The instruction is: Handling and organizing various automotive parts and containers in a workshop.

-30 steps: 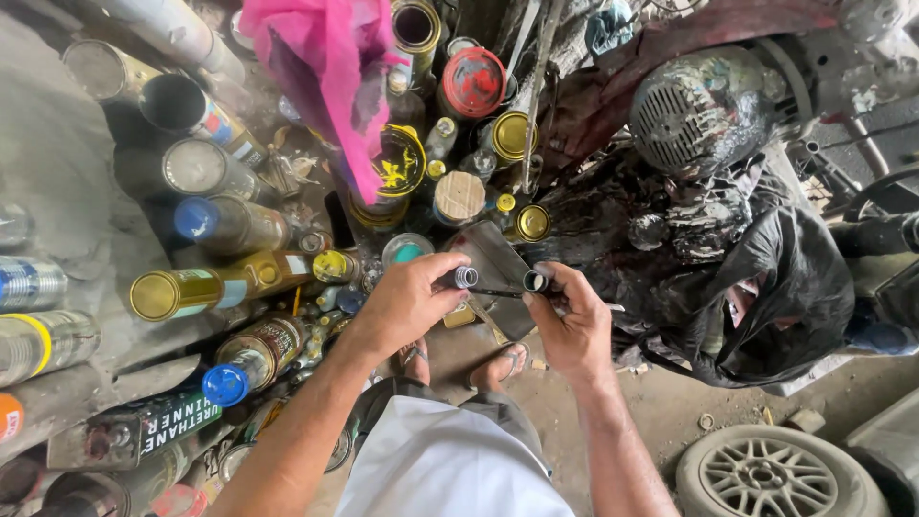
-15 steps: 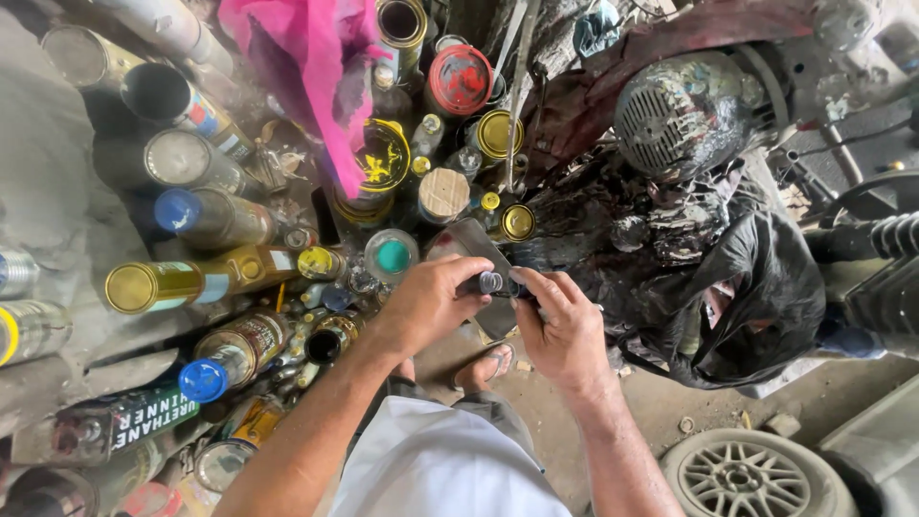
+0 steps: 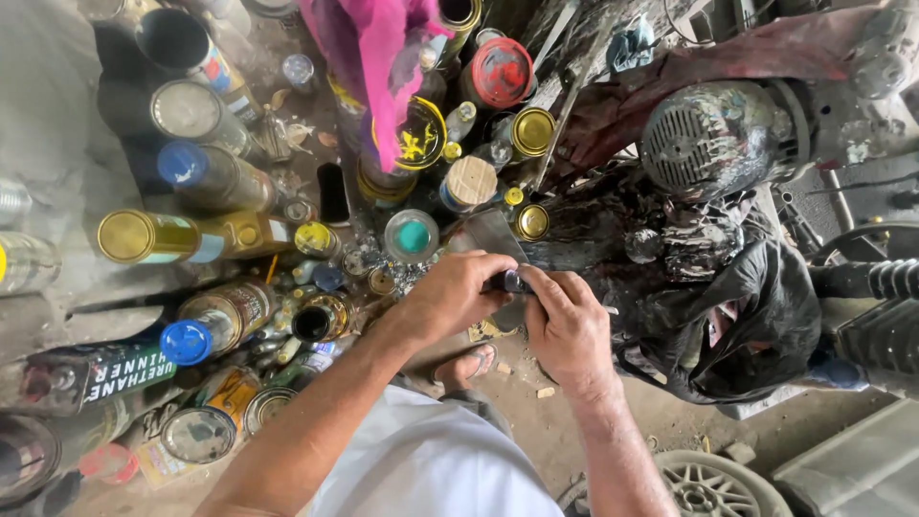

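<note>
My left hand and my right hand meet in the middle of the view, fingers closed together around a small dark metal part. Most of the part is hidden inside the two grips; only a short dark end shows between the thumbs. A thin metal pin sticks out past my right hand's knuckles. Both hands hover just in front of a flat grey metal blade and a can with a teal lid.
Several paint cans and bottles crowd the left and centre. A pink cloth hangs at the top. A paint-stained electric motor and black plastic bag sit on the right. A wheel rim and a sandalled foot are below.
My hands were apart, each gripping one dark end of a thin rod. They have closed together, and the rod is now almost fully covered by my fingers.
</note>
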